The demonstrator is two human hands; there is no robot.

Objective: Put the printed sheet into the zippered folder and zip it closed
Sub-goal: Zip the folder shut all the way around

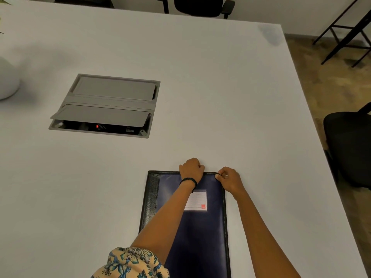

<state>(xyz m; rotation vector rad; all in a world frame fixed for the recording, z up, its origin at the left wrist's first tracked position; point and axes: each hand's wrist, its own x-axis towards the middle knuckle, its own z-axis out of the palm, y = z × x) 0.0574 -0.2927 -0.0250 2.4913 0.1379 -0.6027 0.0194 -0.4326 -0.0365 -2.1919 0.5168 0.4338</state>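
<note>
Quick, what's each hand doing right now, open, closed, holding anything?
Left hand: closed, pressing on the far edge of the folder.
Right hand: closed, pinching the zipper pull at the folder's far right corner.

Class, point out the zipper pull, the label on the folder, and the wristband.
zipper pull (223, 175), head view, metal tab at fingertips.
label (197, 201), head view, lined middle.
wristband (189, 180), head view, band on left wrist.
</note>
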